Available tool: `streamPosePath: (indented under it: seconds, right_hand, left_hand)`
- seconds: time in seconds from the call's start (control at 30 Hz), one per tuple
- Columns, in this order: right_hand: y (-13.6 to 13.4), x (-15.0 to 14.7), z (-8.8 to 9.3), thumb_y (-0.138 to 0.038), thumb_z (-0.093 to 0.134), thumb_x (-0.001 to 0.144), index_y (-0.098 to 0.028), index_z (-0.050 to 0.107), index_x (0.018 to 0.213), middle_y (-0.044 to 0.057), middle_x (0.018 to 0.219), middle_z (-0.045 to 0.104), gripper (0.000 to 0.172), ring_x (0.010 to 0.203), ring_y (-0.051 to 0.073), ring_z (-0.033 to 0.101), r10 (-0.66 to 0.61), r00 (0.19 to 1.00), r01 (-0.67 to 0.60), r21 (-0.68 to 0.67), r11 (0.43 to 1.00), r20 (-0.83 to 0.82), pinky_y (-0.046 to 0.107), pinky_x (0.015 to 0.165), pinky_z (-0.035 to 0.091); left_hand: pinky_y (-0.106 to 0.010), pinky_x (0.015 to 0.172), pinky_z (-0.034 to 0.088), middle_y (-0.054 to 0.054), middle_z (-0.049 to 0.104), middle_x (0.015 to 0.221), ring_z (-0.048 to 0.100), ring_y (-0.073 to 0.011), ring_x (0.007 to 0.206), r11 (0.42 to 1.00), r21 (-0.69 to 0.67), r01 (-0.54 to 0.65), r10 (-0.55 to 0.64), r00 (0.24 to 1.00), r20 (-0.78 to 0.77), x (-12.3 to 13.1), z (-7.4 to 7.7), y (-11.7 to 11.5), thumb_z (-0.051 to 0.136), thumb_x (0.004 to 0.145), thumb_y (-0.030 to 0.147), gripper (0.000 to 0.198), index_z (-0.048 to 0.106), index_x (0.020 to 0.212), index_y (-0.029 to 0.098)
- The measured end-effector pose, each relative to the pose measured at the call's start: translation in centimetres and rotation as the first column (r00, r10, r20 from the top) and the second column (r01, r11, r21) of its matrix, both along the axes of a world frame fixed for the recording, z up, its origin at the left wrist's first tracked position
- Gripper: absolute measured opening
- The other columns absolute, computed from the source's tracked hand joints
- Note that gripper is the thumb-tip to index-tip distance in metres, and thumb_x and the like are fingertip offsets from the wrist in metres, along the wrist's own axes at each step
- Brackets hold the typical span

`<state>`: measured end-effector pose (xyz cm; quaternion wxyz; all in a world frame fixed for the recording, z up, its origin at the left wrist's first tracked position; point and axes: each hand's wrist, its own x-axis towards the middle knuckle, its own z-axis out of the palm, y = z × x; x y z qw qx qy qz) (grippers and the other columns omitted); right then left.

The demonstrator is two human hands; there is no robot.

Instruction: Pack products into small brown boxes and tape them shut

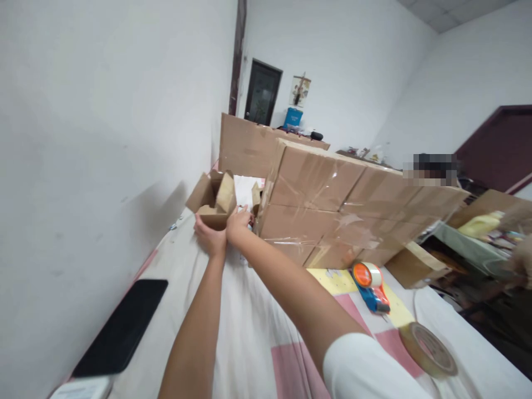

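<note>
Both my arms reach far forward over a bed with a white and pink sheet (249,332). My left hand (209,235) cups the underside of a small open cardboard box (213,200) with its flaps up, held near the wall. My right hand (238,223) grips the same box at its right side, fingers curled against it. Just right of my hands stands a stack of taped cardboard boxes (341,210).
A tape dispenser (371,284) with an orange roll lies on the sheet at the right, and a loose tape roll (428,348) lies nearer. A black phone (120,327) lies by the white wall. More cardboard (245,145) stands behind. A person sits beyond the stack.
</note>
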<state>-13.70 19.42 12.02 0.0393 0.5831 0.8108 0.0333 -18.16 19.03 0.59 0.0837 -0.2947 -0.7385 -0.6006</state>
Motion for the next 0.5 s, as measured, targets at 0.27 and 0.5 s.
streamPosePath:
  seconds: [0.27, 0.5]
  right_hand:
    - [1.0, 1.3, -1.4, -0.006, 0.048, 0.094, -0.005, 0.043, 0.149, 0.027, 0.126, 0.067, 0.055, 0.121, 0.035, 0.063, -0.032, 0.992, 0.028, -0.031, 0.999, -0.124, 0.055, 0.092, 0.048]
    - [1.9, 1.5, -2.6, -0.008, 0.052, 0.090, 0.001, 0.036, 0.151, 0.034, 0.132, 0.060, 0.064, 0.128, 0.042, 0.058, 0.023, 0.951, -0.047, -0.068, 0.997, -0.308, 0.065, 0.095, 0.046]
  left_hand:
    - [-0.060, 0.114, 0.036, -0.026, 0.045, 0.149, 0.044, -0.0459, 0.136, 0.998, 0.062, 0.031, -0.029, 0.999, -0.044, 0.0, 0.0, -1.0, 0.080, 0.060, 0.065, 0.122, 0.026, 0.155, 0.010]
    - [-0.060, 0.112, 0.040, -0.022, 0.043, 0.152, 0.042, -0.0437, 0.139, 0.999, 0.029, 0.034, -0.033, 0.999, -0.034, 0.0, 0.2, -1.2, 0.081, 0.062, 0.063, 0.123, 0.019, 0.158, 0.016]
